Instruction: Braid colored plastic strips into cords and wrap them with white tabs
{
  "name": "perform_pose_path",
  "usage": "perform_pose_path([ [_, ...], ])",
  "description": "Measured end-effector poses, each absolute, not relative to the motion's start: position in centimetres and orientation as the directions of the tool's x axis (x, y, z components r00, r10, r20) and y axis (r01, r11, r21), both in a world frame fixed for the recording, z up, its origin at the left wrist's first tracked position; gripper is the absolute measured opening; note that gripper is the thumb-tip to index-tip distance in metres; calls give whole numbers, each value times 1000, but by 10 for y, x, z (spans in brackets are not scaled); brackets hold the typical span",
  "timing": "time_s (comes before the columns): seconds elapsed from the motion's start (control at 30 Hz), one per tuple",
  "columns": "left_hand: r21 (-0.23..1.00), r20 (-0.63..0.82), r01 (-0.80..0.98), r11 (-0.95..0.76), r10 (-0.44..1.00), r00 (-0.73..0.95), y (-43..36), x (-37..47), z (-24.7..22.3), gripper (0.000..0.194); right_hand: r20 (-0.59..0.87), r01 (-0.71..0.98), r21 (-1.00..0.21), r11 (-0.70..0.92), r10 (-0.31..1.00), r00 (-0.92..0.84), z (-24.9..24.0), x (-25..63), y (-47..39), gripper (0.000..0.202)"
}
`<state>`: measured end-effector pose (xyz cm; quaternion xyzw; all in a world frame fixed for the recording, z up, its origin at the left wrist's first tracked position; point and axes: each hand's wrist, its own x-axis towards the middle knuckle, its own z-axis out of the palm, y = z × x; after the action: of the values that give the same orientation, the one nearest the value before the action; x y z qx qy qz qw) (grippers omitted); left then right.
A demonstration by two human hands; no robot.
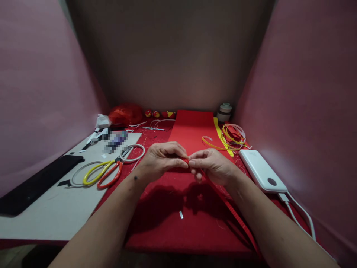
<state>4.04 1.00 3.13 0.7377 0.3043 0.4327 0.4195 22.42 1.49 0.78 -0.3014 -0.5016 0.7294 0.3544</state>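
Both hands meet over the middle of the red-covered table. My left hand [166, 158] pinches one end of a narrow, ribbed red strip [237, 216] between thumb and fingers. Right beside it, my right hand [210, 163] is closed on the same strip, with thumb and forefinger together. From the right hand the strip runs down past the right forearm to the table's front edge. Its end between the fingertips is mostly hidden. Behind the hands lies a wide red sheet [192, 128]. A small white scrap [181, 214] rests on the cloth below the hands.
Scissors with yellow and red handles [110, 175] lie on a pale board [55, 219] at left, near a black flat object [41, 184]. A white power bank [259, 167] with a cable stands right. Coiled yellow strips [232, 136] and a red plastic bag [126, 113] lie farther back.
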Motion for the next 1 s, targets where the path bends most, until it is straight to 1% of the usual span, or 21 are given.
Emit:
perform_pose_path([
  [0.17, 909, 392, -26, -417, 829, 400, 13, 45, 27, 10, -51, -295, -920, -259, 824, -565, 5, 224, 16, 19],
  [0.23, 889, 424, -8, -459, 815, 396, 15, 45, 25, 9, -38, -298, -925, -236, 837, -546, 5, 224, 17, 20],
  [0.27, 864, 447, 36, -502, 799, 401, 15, 45, 24, 9, -37, -289, -931, -223, 845, -533, 5, 224, 17, 20],
  [0.33, 757, 504, 193, -624, 746, 436, 16, 45, 22, 7, -48, -251, -948, -198, 865, -500, 5, 224, 19, 19],
  [0.43, 460, 547, 451, -765, 644, 535, 17, 45, 16, 8, -75, -150, -976, -159, 887, -456, 3, 224, 21, 15],
  [0.47, 372, 548, 499, -782, 619, 562, 17, 45, 15, 10, -83, -121, -981, -153, 890, -449, 2, 224, 22, 14],
  [0.5, 317, 546, 526, -789, 605, 579, 17, 45, 14, 13, -89, -103, -983, -151, 889, -449, 1, 224, 22, 13],
  [0.53, 300, 546, 533, -792, 600, 585, 17, 45, 14, 13, -91, -97, -984, -152, 885, -457, 1, 224, 22, 13],
  [0.57, 314, 548, 522, -793, 601, 582, 16, 45, 14, 13, -90, -102, -983, -155, 878, -471, 1, 224, 22, 12],
  [0.6, 355, 550, 498, -791, 608, 573, 16, 44, 16, 11, -84, -113, -981, -158, 870, -487, 1, 224, 22, 11],
  [0.7, 541, 546, 366, -758, 647, 532, 13, 42, 24, 5, -57, -152, -975, -159, 851, -523, 3, 226, 20, 12],
  [0.8, 690, 516, 253, -679, 705, 486, 11, 41, 30, 6, -56, -177, -968, -177, 843, -536, 5, 227, 19, 14],
  [0.9, 789, 473, 167, -592, 758, 449, 9, 41, 31, 7, -60, -194, -961, -198, 832, -552, 6, 228, 18, 17],
  [1.0, 857, 433, 85, -509, 799, 418, 9, 43, 29, 9, -78, -219, -945, -244, 816, -573, 5, 227, 17, 19],
])
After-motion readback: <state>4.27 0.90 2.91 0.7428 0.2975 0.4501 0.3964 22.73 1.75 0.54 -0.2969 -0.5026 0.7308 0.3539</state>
